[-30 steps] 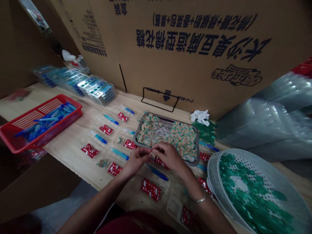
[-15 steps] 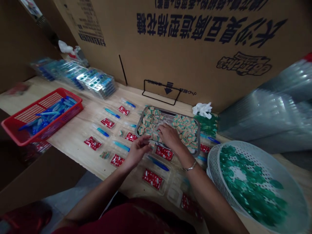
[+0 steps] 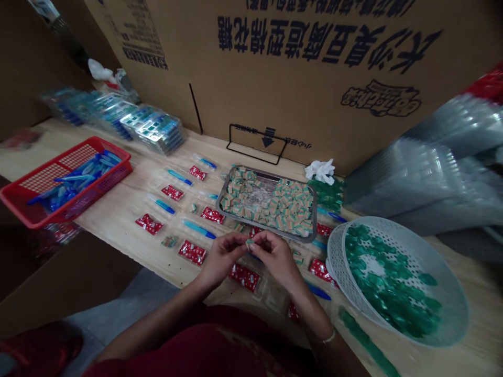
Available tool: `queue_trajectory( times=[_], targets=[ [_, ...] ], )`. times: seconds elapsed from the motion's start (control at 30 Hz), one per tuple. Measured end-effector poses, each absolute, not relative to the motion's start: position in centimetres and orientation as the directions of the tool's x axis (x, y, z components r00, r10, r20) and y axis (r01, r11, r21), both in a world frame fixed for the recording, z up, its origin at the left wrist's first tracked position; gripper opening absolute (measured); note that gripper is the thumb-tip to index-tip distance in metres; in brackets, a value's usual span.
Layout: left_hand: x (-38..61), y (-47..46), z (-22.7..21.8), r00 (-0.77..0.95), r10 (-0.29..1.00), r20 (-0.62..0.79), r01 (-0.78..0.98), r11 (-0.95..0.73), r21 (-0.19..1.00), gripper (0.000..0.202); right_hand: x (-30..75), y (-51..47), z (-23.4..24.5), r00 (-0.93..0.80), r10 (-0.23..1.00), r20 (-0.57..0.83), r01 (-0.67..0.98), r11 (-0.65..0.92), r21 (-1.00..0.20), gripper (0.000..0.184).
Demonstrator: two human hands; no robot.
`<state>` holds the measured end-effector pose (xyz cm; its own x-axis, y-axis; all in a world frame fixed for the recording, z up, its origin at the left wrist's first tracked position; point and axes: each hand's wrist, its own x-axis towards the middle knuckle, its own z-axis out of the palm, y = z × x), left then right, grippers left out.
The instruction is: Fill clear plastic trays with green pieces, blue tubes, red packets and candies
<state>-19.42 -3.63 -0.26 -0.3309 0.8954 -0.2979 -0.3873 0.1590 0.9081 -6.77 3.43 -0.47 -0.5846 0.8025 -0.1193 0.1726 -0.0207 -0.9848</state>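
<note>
My left hand (image 3: pixel 223 257) and my right hand (image 3: pixel 278 259) meet in front of the metal tray (image 3: pixel 314 222). Between their fingertips is a small green-and-tan piece (image 3: pixel 250 242), pinched from both sides. Many similar striped pieces (image 3: pixel 288 207) lie in the tray, with white powder on a bare patch of its bottom. Below and beside my hands are clear plastic packs, each with a red patterned sachet (image 3: pixel 243 276) and a blue pen-shaped item (image 3: pixel 198 229); some also hold striped pieces (image 3: pixel 168 241). My hands partly cover the packs under them.
A red basket (image 3: pixel 23 220) of blue items stands at the left, stacked filled packs (image 3: pixel 153 131) behind it. White perforated baskets (image 3: pixel 456 314) hold green pieces at the right. Stacked clear plastic trays (image 3: pixel 408 178) and a large cardboard box (image 3: pixel 275 89) bound the back.
My right hand has drawn back from inside the tray toward me, bringing a small striped piece. It now meets my left hand, whose fingers have closed on the piece.
</note>
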Motion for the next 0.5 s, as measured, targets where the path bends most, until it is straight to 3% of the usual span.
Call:
queue_trajectory(
  times=[0.17, 0.3, 0.4, 0.5],
  targets=[
    [-18.9, -9.0, -0.8, -0.290, 0.917, -0.273, -0.313, 0.178, 0.933, 0.022, -5.5, -1.3, -0.5, -0.644, 0.754, -0.134, 0.263, 0.053, -0.963, 0.017],
    [-19.0, -12.7, -1.1, -0.235, 0.936, -0.262, -0.193, 0.220, 0.956, 0.021, -5.3, -4.0, -1.1, -0.723, 0.685, -0.093, 0.314, 0.206, -0.927, 0.011],
    [-20.1, -13.8, -1.3, -0.346, 0.932, -0.105, 0.193, 0.181, 0.964, 0.016, -5.3, -3.5, -1.3, -0.728, 0.671, -0.139, 0.340, 0.177, -0.924, 0.010],
    [-21.6, -13.8, -1.9, -0.439, 0.867, 0.235, 0.657, 0.132, 0.742, 0.012, -5.9, -1.4, -1.3, -0.653, 0.744, -0.141, 0.361, 0.142, -0.922, 0.012]
  ],
)
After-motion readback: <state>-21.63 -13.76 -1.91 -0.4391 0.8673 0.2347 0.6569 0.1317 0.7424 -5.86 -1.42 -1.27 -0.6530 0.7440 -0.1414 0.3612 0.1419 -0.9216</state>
